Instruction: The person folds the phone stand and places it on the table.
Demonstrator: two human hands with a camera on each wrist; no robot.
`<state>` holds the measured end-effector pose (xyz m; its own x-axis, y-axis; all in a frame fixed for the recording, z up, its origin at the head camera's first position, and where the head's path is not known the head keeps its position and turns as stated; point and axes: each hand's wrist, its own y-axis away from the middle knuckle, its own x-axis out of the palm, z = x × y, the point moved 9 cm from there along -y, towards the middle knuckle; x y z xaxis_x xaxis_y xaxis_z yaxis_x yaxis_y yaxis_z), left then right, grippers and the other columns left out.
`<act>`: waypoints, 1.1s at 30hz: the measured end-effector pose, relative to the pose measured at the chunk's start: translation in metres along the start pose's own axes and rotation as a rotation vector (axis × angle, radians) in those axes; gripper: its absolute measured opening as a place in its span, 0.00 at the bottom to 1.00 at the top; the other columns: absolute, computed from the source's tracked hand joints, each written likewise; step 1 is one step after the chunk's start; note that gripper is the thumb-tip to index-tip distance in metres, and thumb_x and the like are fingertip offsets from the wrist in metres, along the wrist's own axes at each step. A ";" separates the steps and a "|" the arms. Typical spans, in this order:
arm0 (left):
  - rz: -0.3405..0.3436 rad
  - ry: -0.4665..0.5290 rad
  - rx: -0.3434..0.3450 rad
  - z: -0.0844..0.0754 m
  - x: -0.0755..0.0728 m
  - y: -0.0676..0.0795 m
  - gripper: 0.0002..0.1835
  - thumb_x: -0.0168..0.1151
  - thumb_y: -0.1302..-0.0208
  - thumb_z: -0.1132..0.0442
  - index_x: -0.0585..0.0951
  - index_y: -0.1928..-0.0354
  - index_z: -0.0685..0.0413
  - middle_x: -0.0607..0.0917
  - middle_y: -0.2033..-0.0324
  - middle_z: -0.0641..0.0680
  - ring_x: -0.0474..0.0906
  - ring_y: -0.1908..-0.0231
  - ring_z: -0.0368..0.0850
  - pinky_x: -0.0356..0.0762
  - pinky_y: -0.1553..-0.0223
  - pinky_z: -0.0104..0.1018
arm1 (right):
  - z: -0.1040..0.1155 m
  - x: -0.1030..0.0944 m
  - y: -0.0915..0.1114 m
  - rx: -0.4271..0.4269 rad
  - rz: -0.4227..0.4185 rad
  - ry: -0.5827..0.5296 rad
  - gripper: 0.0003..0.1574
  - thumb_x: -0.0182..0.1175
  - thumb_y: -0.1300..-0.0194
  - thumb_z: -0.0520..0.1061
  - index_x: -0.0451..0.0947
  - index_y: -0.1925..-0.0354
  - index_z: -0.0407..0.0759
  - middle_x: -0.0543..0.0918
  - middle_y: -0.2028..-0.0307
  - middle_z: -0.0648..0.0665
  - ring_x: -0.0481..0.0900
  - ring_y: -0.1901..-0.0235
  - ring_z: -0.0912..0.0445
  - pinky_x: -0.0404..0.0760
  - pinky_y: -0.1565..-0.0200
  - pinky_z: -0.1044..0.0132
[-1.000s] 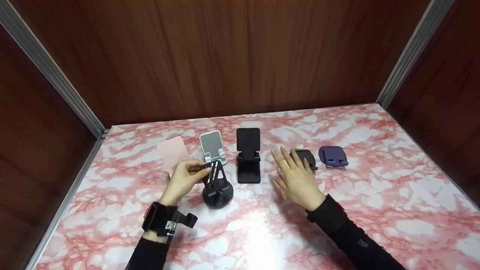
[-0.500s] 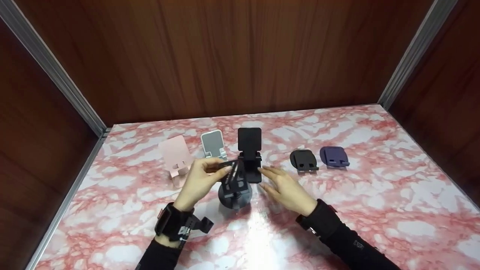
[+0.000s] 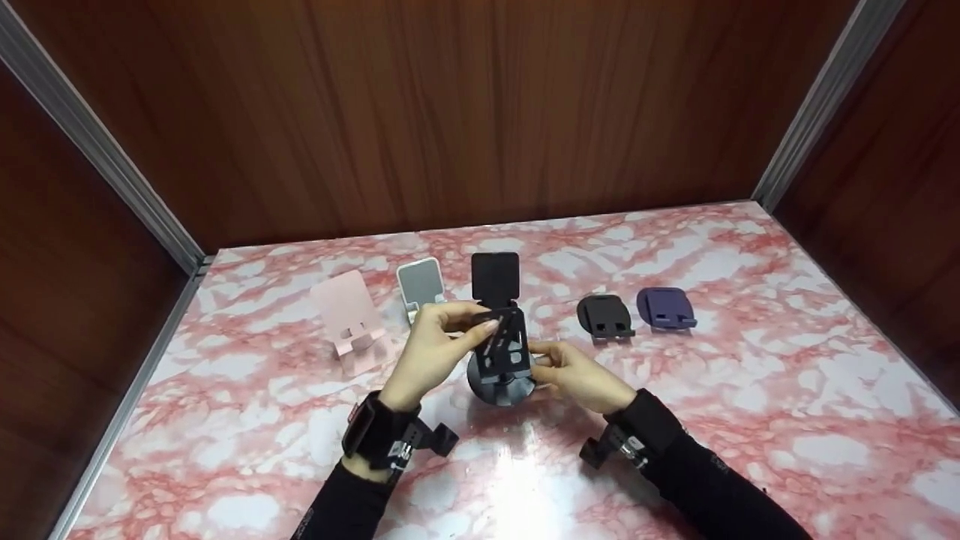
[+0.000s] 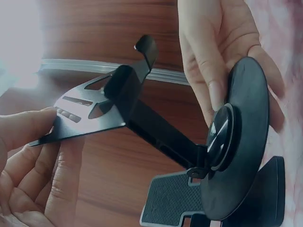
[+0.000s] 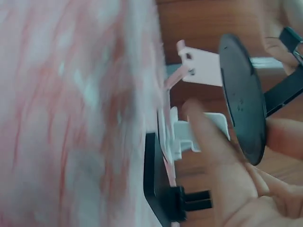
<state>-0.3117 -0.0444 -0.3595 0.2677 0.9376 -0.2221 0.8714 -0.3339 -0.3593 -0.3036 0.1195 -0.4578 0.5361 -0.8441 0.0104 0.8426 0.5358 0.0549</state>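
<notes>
A black phone stand (image 3: 504,358) with a slotted top plate, a hinged arm and a round base is held off the table. My left hand (image 3: 429,346) pinches the edge of its plate between thumb and fingers. At the base's right side, my right hand (image 3: 583,377) grips the rim. In the left wrist view the right thumb lies on top of the round base (image 4: 253,127), with other fingers behind it. The right wrist view shows the base's underside (image 5: 240,90), with a blurred finger below it.
Directly behind stands another black phone stand (image 3: 495,276), partly hidden. To the left are a pink stand (image 3: 351,306) and a white-grey stand (image 3: 421,282). A folded black stand (image 3: 606,315) and a purple one (image 3: 666,306) lie right. A wood-grain wall (image 3: 480,112) closes the back.
My left hand has carried the phone stand rightward, in front of the other black stand. My right hand came left from beside the folded black stand and took hold of the base.
</notes>
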 end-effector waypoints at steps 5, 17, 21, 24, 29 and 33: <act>-0.029 -0.041 0.019 0.001 0.003 0.000 0.08 0.69 0.25 0.71 0.90 0.53 0.73 0.93 0.60 0.62 0.89 0.60 0.46 0.87 0.50 0.36 | -0.003 -0.008 0.000 0.011 -0.033 -0.168 0.34 0.50 0.19 0.26 0.59 0.22 0.16 0.93 0.58 0.48 0.91 0.59 0.60 0.93 0.47 0.61; -0.026 -0.031 0.009 0.000 0.011 0.002 0.11 0.69 0.22 0.69 0.86 0.65 0.71 0.88 0.69 0.55 0.90 0.63 0.49 0.95 0.61 0.41 | 0.015 -0.028 0.004 -0.100 -0.174 -0.098 0.35 0.49 0.22 0.23 0.55 0.23 0.11 0.93 0.54 0.44 0.91 0.60 0.61 0.92 0.57 0.67; 0.027 0.026 -0.010 0.001 0.016 0.002 0.14 0.67 0.21 0.71 0.81 0.69 0.72 0.83 0.73 0.46 0.85 0.69 0.38 0.93 0.67 0.36 | 0.020 -0.030 0.005 -0.116 -0.197 -0.026 0.29 0.52 0.22 0.24 0.64 0.27 0.12 0.93 0.54 0.43 0.91 0.61 0.61 0.92 0.59 0.67; 0.056 0.059 -0.021 0.007 0.019 0.001 0.16 0.65 0.20 0.71 0.78 0.70 0.73 0.81 0.76 0.44 0.82 0.75 0.34 0.88 0.71 0.28 | 0.025 -0.030 0.007 -0.135 -0.224 0.018 0.22 0.53 0.22 0.24 0.71 0.34 0.15 0.93 0.55 0.45 0.91 0.61 0.62 0.92 0.60 0.68; 0.075 0.097 -0.071 0.016 0.024 0.001 0.18 0.63 0.19 0.70 0.77 0.70 0.76 0.82 0.78 0.43 0.81 0.79 0.33 0.86 0.76 0.26 | 0.031 -0.034 0.009 -0.168 -0.270 0.084 0.12 0.54 0.24 0.22 0.75 0.45 0.19 0.93 0.57 0.42 0.91 0.63 0.63 0.93 0.59 0.67; 0.087 0.125 -0.135 0.022 0.027 0.003 0.18 0.63 0.18 0.70 0.77 0.70 0.77 0.83 0.79 0.44 0.82 0.81 0.33 0.85 0.77 0.26 | 0.033 -0.034 0.009 -0.189 -0.274 0.115 0.09 0.54 0.24 0.21 0.74 0.47 0.18 0.93 0.56 0.36 0.91 0.62 0.63 0.94 0.57 0.65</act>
<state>-0.3107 -0.0222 -0.3866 0.3859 0.9134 -0.1295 0.8878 -0.4059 -0.2170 -0.3154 0.1521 -0.4250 0.2818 -0.9551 -0.0919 0.9450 0.2929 -0.1458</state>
